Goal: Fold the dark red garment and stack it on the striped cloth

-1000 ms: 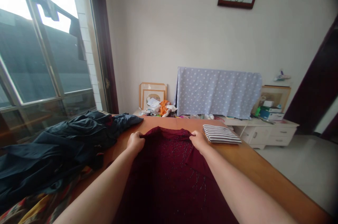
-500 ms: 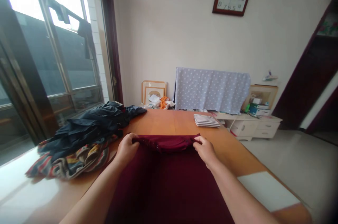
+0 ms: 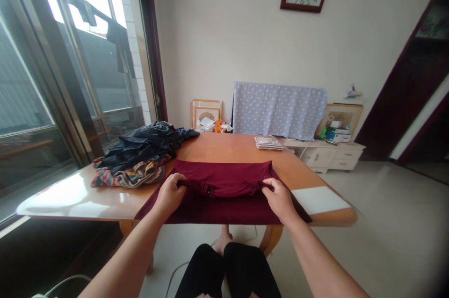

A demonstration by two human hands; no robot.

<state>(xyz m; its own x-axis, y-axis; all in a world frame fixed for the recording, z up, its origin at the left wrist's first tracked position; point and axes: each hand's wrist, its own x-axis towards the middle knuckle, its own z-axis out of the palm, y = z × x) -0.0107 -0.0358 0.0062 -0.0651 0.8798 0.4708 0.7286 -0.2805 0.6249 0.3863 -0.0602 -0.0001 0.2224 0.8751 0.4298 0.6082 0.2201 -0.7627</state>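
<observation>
A dark red garment [image 3: 224,171] lies across the front of the wooden table, its upper part folded over toward me. My left hand [image 3: 171,190] pinches the left end of the folded edge, and my right hand [image 3: 277,195] pinches the right end. Between them the edge sags a little, with small shiny dots near each hand. The garment's wider lower part reaches the table's front edge. Fingertips are partly hidden by the cloth.
A heap of dark clothes [image 3: 147,143] rests on a striped multicoloured garment [image 3: 129,174] at the left. A striped folded cloth [image 3: 268,143] lies at the far right of the table [image 3: 217,146]. A white sheet [image 3: 321,199] is near the right corner.
Both hands have drawn the held edge back toward me, folding the garment over on the table. The view has tilted down, so my legs and the table's front edge now show.
</observation>
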